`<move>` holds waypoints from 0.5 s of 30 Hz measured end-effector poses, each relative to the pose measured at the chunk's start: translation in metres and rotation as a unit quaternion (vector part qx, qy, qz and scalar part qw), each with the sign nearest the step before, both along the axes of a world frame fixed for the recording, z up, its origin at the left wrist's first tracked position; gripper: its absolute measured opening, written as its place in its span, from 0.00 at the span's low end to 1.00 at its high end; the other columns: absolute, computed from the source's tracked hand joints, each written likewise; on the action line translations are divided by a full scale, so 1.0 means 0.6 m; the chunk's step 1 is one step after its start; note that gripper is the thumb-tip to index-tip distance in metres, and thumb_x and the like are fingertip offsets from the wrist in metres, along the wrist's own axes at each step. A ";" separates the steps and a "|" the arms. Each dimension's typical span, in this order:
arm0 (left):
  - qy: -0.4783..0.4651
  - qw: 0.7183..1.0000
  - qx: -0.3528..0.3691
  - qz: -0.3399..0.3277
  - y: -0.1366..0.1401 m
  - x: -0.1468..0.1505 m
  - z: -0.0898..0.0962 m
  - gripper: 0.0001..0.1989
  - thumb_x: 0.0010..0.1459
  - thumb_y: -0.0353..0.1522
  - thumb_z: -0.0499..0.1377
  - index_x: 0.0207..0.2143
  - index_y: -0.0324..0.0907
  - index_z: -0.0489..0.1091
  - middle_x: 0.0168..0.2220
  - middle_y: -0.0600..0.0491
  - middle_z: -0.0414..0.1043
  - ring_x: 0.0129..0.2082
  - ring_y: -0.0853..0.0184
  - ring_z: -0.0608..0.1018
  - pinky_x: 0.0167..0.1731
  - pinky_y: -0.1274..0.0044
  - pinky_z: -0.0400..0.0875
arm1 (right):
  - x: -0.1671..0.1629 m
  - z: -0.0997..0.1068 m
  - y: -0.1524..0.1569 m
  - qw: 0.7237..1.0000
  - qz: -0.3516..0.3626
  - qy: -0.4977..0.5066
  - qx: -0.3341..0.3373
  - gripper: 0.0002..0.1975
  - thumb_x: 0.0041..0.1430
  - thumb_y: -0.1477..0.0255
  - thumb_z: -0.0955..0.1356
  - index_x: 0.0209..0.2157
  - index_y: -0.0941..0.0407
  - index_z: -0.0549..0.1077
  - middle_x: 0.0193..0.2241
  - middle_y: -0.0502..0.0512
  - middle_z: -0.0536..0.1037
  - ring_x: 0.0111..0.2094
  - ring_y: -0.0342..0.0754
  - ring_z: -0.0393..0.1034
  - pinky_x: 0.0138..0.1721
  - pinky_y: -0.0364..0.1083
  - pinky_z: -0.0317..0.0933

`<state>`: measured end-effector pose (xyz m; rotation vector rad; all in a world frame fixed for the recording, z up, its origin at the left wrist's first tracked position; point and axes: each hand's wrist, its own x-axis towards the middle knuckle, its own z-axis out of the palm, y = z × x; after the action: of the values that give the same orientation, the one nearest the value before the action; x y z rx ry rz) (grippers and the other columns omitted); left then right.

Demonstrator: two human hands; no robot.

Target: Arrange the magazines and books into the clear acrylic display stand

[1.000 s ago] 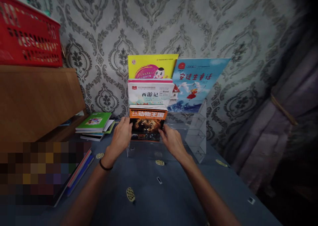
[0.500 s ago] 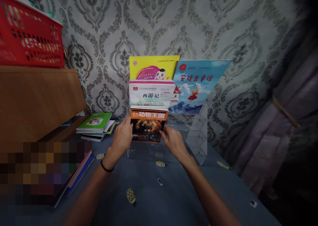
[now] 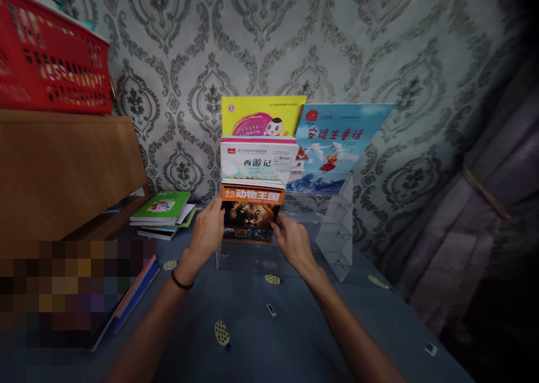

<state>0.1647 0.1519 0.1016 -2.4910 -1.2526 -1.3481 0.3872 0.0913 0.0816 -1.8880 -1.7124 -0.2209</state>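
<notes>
Between my hands is a book with a lion's face and an orange title band (image 3: pixel 251 213), upright on a clear acrylic book rack (image 3: pixel 337 231). My left hand (image 3: pixel 209 227) grips its left edge, a dark band round the wrist. At the right edge, my right hand (image 3: pixel 293 240) pinches the cover with thumb and fingers. Behind the lion book rises a white book with black lettering (image 3: pixel 256 161), and a yellow book (image 3: pixel 261 115) stands at the back. A blue storybook (image 3: pixel 337 147) leans on the rack's upper right. The far sides of my fingers are hidden.
A green book (image 3: pixel 160 208) tops a small stack at the left. Nearer, a blue-edged book (image 3: pixel 137 301) lies beside a blurred-out patch. A red basket (image 3: pixel 63 63) sits on a wooden cabinet (image 3: pixel 67 169). Patterned wallpaper backs the table (image 3: pixel 252 349); a curtain (image 3: pixel 458 248) hangs at right.
The view has shifted very slightly. Both hands stay at the lion book's edges, and the books keep their places on the rack.
</notes>
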 end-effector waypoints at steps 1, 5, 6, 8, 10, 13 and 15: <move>0.000 1.000 0.002 0.001 0.000 0.000 -0.001 0.16 0.66 0.24 0.48 0.54 0.37 0.66 0.51 0.41 0.76 0.50 0.58 0.78 0.50 0.67 0.73 | -0.001 0.000 0.000 1.000 -0.003 0.001 0.000 0.12 0.68 0.75 0.63 0.49 0.58 0.74 0.39 0.61 0.84 0.39 0.54 0.79 0.35 0.45 0.59; 0.016 0.999 0.005 0.038 -0.004 0.007 -0.005 0.17 0.67 0.24 0.48 0.56 0.37 0.63 0.48 0.41 0.77 0.47 0.58 0.79 0.47 0.67 0.73 | -0.002 0.002 -0.001 1.000 -0.006 -0.004 -0.004 0.11 0.68 0.75 0.63 0.47 0.58 0.75 0.38 0.61 0.84 0.39 0.54 0.79 0.34 0.44 0.60; 0.022 0.998 0.003 0.055 -0.006 0.009 -0.006 0.17 0.67 0.25 0.47 0.56 0.37 0.63 0.45 0.41 0.77 0.45 0.58 0.80 0.45 0.68 0.74 | -0.001 0.002 -0.001 1.000 -0.002 -0.005 -0.004 0.11 0.68 0.74 0.63 0.47 0.58 0.75 0.38 0.61 0.84 0.39 0.54 0.79 0.34 0.44 0.60; 0.032 0.996 -0.001 0.079 -0.009 0.012 -0.008 0.16 0.67 0.25 0.48 0.55 0.36 0.62 0.39 0.43 0.77 0.40 0.57 0.80 0.40 0.69 0.74 | 0.001 0.002 0.000 1.000 0.005 -0.006 -0.003 0.12 0.68 0.74 0.62 0.47 0.58 0.75 0.38 0.61 0.84 0.39 0.54 0.79 0.34 0.45 0.60; 0.033 0.996 -0.003 0.083 -0.010 0.013 -0.009 0.14 0.67 0.25 0.48 0.54 0.37 0.62 0.35 0.45 0.77 0.37 0.57 0.80 0.37 0.70 0.73 | 0.004 0.000 0.001 1.000 0.011 -0.003 0.000 0.13 0.68 0.73 0.62 0.48 0.58 0.75 0.37 0.61 0.84 0.39 0.55 0.79 0.34 0.45 0.60; 0.026 0.996 -0.009 0.079 -0.012 0.013 -0.008 0.14 0.68 0.26 0.47 0.54 0.39 0.61 0.35 0.46 0.77 0.36 0.58 0.80 0.37 0.71 0.73 | 0.007 -0.002 0.002 1.000 0.015 0.002 0.002 0.13 0.67 0.73 0.62 0.48 0.57 0.75 0.38 0.61 0.84 0.39 0.55 0.79 0.35 0.45 0.61; 0.021 0.997 -0.021 0.073 -0.013 0.012 -0.006 0.15 0.68 0.26 0.47 0.56 0.38 0.60 0.37 0.44 0.77 0.39 0.57 0.81 0.39 0.70 0.73 | 0.008 -0.003 0.003 1.000 0.017 0.005 0.004 0.14 0.67 0.73 0.62 0.48 0.57 0.75 0.39 0.61 0.84 0.39 0.54 0.79 0.35 0.45 0.61</move>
<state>0.1718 0.1442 0.0981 -2.3870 -1.4368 -1.2422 0.3921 0.0930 0.0800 -1.8488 -1.7329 -0.2039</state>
